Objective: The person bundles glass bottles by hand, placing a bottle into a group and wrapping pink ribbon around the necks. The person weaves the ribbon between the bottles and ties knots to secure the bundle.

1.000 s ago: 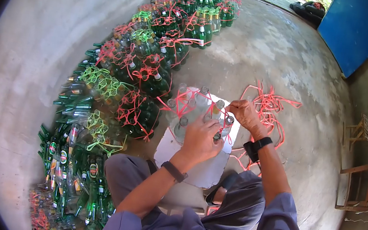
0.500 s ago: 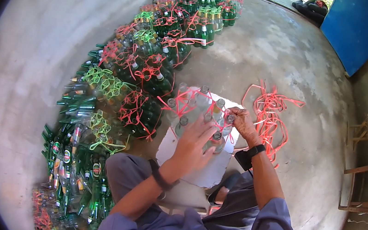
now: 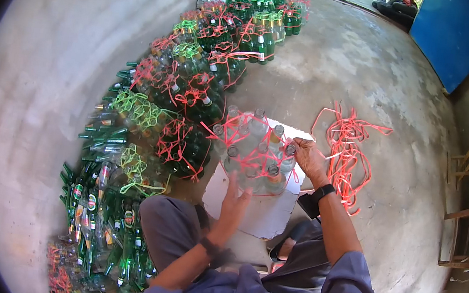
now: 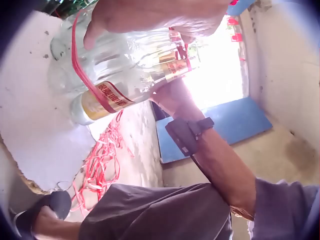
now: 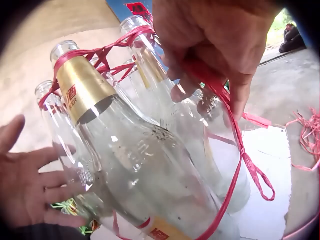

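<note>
Several clear glass bottles [image 3: 257, 129] stand in a tight cluster on a white board [image 3: 263, 220]. Red plastic twine [image 5: 235, 135] loops around their necks, and another band of it circles their bodies. One bottle [image 5: 82, 90] has gold foil on its neck. At the right-hand side of the cluster, my right hand [image 3: 311, 158] pinches the twine beside a bottle neck, where a small knotted loop hangs. My left hand [image 3: 232, 205] is at the near left side of the bottles, its fingers spread in the right wrist view and curled round nothing.
A tangled heap of red twine [image 3: 349, 155] lies on the concrete floor to the right. Rows of bundled green bottles [image 3: 202, 101] fill the left side, with loose bottles [image 3: 98, 211] piled nearer. A wooden frame [image 3: 462, 236] stands by the right wall.
My left hand has come off the bottle tops and drawn back toward my body. My right hand has moved slightly down and closer in, against the right-hand bottle neck.
</note>
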Action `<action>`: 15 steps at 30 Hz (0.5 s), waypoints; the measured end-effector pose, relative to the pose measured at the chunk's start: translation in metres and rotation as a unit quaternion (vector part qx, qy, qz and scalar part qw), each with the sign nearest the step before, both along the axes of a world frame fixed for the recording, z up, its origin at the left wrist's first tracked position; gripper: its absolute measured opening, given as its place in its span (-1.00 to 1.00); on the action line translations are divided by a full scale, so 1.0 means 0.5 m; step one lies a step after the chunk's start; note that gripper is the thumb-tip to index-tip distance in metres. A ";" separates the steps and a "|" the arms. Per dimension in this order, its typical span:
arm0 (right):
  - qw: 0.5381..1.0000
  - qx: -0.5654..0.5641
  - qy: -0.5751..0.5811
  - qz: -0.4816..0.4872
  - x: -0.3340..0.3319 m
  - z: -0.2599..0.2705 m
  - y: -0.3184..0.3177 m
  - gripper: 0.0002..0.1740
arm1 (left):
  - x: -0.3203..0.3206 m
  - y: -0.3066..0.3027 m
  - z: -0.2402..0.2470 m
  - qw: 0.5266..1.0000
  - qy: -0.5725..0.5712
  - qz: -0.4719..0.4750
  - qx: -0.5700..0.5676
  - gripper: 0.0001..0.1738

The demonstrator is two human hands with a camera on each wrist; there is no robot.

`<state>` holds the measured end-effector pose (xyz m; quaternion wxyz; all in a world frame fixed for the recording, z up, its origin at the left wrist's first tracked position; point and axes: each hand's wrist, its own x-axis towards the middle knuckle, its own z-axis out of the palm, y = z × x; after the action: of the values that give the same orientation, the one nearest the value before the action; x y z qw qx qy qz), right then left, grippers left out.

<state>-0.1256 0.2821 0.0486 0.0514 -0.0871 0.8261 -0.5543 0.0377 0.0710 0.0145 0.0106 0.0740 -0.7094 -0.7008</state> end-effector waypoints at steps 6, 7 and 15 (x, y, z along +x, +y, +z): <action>0.997 -0.011 0.016 -0.071 0.026 -0.073 -0.014 -0.60 | -0.046 -0.022 -0.001 1.000 -0.009 0.022 0.008 -0.19; 0.997 -0.008 0.015 -0.070 0.044 -0.072 -0.018 -0.60 | -0.062 -0.042 -0.002 1.000 -0.015 0.020 -0.004 -0.21; 0.972 -0.193 -0.120 -0.058 0.176 -0.080 -0.103 -0.59 | -0.183 -0.178 0.001 0.991 -0.047 -0.059 0.110 -0.36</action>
<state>-0.0376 0.2304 0.0084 0.1002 0.0193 0.6953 -0.7114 -0.0536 -0.0180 0.0152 -0.0721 0.0655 -0.6308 -0.7698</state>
